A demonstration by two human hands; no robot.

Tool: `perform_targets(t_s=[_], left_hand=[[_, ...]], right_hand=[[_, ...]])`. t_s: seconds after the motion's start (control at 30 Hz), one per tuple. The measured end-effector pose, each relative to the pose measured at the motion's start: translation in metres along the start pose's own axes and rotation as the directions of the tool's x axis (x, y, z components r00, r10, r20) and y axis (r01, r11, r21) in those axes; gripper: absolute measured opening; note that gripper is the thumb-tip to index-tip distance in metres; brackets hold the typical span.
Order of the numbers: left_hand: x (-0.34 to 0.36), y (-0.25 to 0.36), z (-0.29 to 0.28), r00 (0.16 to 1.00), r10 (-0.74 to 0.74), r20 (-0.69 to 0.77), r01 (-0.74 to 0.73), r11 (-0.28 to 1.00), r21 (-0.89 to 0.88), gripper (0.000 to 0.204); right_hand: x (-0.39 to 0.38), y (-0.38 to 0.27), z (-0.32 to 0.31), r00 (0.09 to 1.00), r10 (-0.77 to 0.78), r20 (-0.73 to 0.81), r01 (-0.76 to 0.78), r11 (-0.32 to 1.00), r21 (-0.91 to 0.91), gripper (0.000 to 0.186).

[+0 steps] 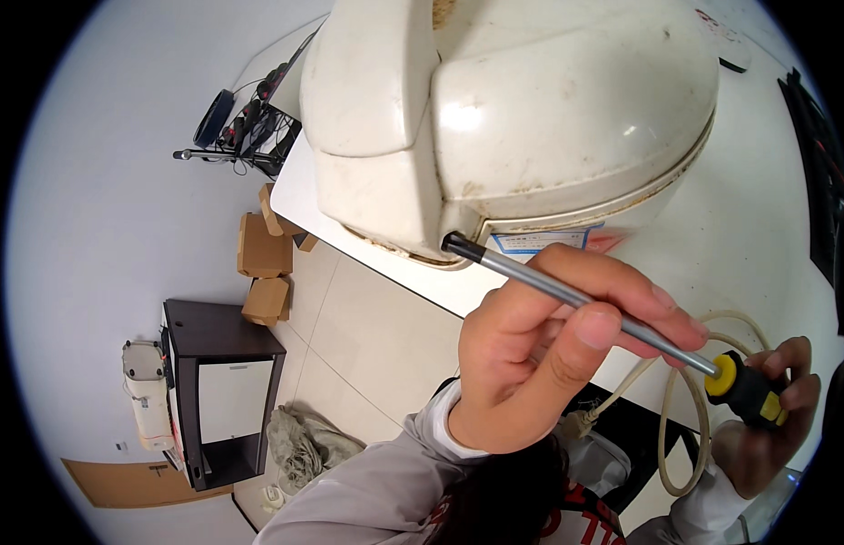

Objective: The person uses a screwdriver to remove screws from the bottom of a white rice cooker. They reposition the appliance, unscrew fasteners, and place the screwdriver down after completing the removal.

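A large cream-white rounded appliance with a domed lid, like an old rice cooker point(567, 118), stands on the white table and has brownish grime along its seams. A screwdriver point(576, 300) reaches its lower edge, the dark tip end in a round recess beside the hinge-like block. My left hand point(540, 354) is closed lightly round the grey shaft, thumb and fingers on either side. Farther right, my right hand point(771, 418) grips the black and yellow handle. Below the lid rim a blue-bordered label is partly visible. The very tip is hidden inside the recess.
A pale power cord point(667, 400) loops beside my right hand, its plug near the table edge. Black items point(817, 173) lie at the far right. Left of the table point(304, 186) are cardboard boxes point(265, 247), a dark cabinet point(224, 327) and a grey cloth bundle point(304, 445).
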State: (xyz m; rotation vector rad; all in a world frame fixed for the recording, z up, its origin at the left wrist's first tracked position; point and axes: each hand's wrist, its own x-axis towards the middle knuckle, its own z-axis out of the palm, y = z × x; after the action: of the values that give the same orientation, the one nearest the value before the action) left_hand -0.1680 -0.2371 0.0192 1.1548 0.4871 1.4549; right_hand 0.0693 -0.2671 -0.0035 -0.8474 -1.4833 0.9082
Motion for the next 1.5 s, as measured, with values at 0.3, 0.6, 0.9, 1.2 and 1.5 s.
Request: perform_targets(t_s=[0.3,0.6,0.9,1.2,1.5], left_hand=[[0.001,0.003,-0.003,1.0,-0.019,0.01,0.018,0.993,0.114,0.02],[-0.001,0.0,-0.001,0.999,-0.011,-0.045,0.015,0.995,0.102,0.017],[0.002,0.003,-0.004,1.0,-0.007,-0.01,0.009,0.981,0.194,0.016],[0.002,0.0,-0.006,1.0,0.02,-0.02,-0.015,0.976,0.219,0.016],[0.006,0.001,-0.013,0.998,0.061,0.033,-0.069,0.943,0.325,0.016]], right_hand=[[0.0,0.004,0.004,0.998,0.038,-0.04,-0.036,0.999,0.029,0.029],[0.001,0.009,0.001,1.0,0.025,-0.012,-0.024,0.999,0.031,0.027],[-0.001,0.011,0.0,0.999,0.02,-0.029,-0.019,0.999,0.037,0.028],[0.001,0.014,0.003,1.0,0.029,-0.013,-0.028,0.998,0.064,0.026],[0.002,0.017,0.005,0.998,0.052,-0.027,-0.05,0.995,0.081,0.025]])
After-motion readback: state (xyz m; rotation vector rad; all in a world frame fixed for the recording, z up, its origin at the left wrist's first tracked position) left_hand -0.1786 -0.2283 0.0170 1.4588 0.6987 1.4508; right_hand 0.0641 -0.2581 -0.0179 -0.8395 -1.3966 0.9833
